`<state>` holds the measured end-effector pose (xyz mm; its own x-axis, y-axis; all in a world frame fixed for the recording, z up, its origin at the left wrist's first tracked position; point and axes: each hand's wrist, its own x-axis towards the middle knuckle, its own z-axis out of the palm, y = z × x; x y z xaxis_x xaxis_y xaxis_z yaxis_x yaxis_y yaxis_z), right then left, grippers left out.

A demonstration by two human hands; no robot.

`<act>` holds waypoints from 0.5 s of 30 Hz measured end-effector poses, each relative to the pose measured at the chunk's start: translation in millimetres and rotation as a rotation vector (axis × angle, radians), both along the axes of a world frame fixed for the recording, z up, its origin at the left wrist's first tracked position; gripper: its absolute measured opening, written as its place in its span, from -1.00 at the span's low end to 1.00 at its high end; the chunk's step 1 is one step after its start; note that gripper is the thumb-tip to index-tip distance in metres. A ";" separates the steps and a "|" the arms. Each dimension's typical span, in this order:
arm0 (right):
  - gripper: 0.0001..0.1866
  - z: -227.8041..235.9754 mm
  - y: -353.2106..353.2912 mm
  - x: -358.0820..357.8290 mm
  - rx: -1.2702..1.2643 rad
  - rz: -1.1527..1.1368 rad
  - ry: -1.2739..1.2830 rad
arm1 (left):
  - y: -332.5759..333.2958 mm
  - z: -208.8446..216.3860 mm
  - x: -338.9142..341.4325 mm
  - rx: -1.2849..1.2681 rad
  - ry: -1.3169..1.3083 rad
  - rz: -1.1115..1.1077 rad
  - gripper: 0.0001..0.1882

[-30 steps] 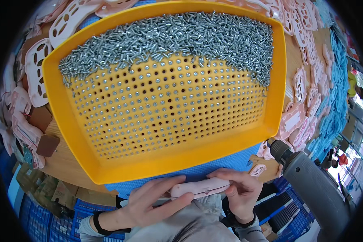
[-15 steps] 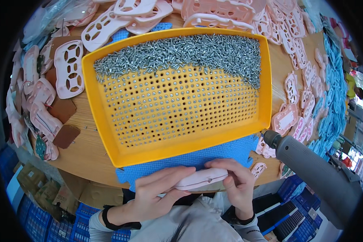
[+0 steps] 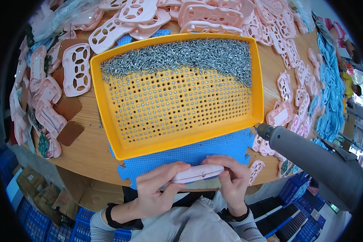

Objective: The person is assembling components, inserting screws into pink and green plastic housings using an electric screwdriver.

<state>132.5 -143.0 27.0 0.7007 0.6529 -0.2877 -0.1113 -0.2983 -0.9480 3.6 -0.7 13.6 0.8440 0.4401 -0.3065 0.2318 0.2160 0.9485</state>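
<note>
Between my two hands is a pale pink plastic casing [image 3: 198,173], held edge-on, with a seam along its side and a small metal piece in that edge. My left hand [image 3: 156,188] grips its left end, fingers over the top and thumb below. At the right end, my right hand [image 3: 232,179] pinches it between fingers and thumb. Just beyond the hands lies a blue textured foam mat [image 3: 181,151]. On it rests a yellow tray [image 3: 121,152] with a perforated bed; many holes hold screws, and a heap of loose silver screws [image 3: 177,54] covers its far side.
A grey electric screwdriver [image 3: 310,155] reaches in from the right, its tip near the tray's corner. Pink plastic shells [image 3: 76,70] crowd the wooden table [image 3: 84,141] left, behind and right. Blue parts [image 3: 330,92] pile up far right. Blue crates [image 3: 62,224] stand below the table.
The casing, still in both hands, has tilted to sit more level and shifted slightly up and left. The whole view has shifted a little, moving the tray and screwdriver in the picture.
</note>
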 end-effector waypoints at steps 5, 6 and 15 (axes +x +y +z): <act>-0.68 3.1 11.0 2.0 0.052 0.080 -0.073 | 13.2 -0.3 10.3 0.240 -0.127 -0.058 -0.68; -0.68 2.5 11.3 3.8 0.056 0.078 -0.084 | 16.3 0.3 12.6 0.389 -0.150 -0.120 -0.67; -0.69 -13.1 0.7 -1.2 0.121 0.177 -0.059 | -5.0 -15.2 15.0 0.806 -0.295 -0.088 -0.59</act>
